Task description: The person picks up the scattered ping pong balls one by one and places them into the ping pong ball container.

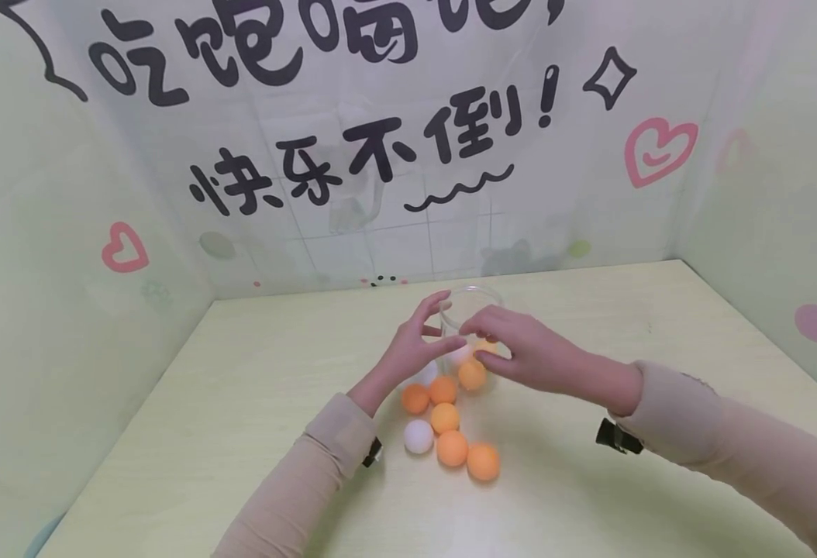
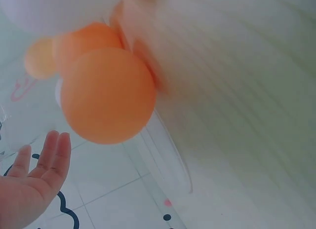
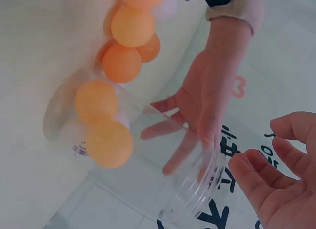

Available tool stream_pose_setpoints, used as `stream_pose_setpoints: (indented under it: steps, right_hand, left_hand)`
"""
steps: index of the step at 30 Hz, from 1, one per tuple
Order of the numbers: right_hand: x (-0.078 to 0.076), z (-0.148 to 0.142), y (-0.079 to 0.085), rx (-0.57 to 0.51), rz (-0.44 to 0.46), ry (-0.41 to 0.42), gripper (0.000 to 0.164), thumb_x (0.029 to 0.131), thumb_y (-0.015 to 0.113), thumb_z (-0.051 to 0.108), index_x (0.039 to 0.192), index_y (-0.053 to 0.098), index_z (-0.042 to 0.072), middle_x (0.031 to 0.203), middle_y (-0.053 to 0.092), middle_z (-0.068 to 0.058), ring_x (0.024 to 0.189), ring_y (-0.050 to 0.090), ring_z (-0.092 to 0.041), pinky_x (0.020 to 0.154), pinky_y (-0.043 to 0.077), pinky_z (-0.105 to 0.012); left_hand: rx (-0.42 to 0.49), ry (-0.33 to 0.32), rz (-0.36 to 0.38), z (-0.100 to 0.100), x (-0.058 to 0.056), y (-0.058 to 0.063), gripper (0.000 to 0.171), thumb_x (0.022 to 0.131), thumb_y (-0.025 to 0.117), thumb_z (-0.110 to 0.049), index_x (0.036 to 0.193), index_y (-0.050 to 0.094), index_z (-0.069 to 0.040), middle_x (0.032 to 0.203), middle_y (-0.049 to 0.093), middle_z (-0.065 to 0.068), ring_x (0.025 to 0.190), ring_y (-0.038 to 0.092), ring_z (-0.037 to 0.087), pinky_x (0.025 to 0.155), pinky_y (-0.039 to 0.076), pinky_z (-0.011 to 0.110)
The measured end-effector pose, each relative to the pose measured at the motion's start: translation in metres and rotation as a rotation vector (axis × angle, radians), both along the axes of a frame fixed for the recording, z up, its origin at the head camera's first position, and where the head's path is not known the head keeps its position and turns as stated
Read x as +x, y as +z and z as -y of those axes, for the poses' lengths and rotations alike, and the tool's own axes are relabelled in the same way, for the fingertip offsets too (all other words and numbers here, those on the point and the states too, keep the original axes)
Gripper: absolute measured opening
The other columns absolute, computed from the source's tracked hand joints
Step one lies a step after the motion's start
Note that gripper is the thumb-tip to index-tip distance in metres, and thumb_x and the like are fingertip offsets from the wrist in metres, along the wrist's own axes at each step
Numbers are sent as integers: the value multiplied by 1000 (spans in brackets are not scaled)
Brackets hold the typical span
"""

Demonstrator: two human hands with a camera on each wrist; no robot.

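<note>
Beside clear jar's rim, right grip

Black lettering, pink heart — smiling

Beige sleeves — black wrist pieces

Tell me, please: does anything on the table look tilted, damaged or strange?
Nothing stands out. The clear cup stands upright with balls inside, and no crack shows; the other balls lie close together on the table.
</note>
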State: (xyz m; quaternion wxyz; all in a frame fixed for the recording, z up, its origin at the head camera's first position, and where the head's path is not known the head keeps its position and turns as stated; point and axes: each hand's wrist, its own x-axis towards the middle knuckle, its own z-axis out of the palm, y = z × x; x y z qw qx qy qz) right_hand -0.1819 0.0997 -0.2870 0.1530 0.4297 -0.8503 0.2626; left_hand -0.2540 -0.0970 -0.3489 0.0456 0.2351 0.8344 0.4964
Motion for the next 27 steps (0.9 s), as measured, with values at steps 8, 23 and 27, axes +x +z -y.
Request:
stream_pose_setpoints:
  steps: [8, 23, 27]
  right_hand:
    - [16, 1, -31, 96, -5, 89, 25, 77, 68, 5, 100, 58, 7, 96, 59, -3, 84, 56, -13, 74, 49, -26]
    - [35, 3, -66, 286, 118, 179, 19, 78, 67, 9, 96, 61, 10, 92, 55, 1, 74, 49, -6, 67, 44, -14]
    - [38, 2, -67, 369, 195, 167, 18, 79, 68, 12, 96, 62, 12, 90, 54, 6, 74, 47, -3, 67, 43, -14]
  left_hand:
    - [3, 1, 2, 0, 1, 1, 72, 81, 69, -30, 140, 29, -32, 141, 42, 3, 105, 57, 29, 87, 46, 43]
    - [-2, 13, 22, -1, 2, 3, 71, 81, 69, -31, 140, 29, -32, 141, 42, 3, 106, 56, 28, 88, 45, 44]
    - [-4, 12, 23, -1, 1, 2, 71, 81, 69, -31, 140, 29, -33, 141, 42, 3, 106, 56, 28, 89, 45, 44]
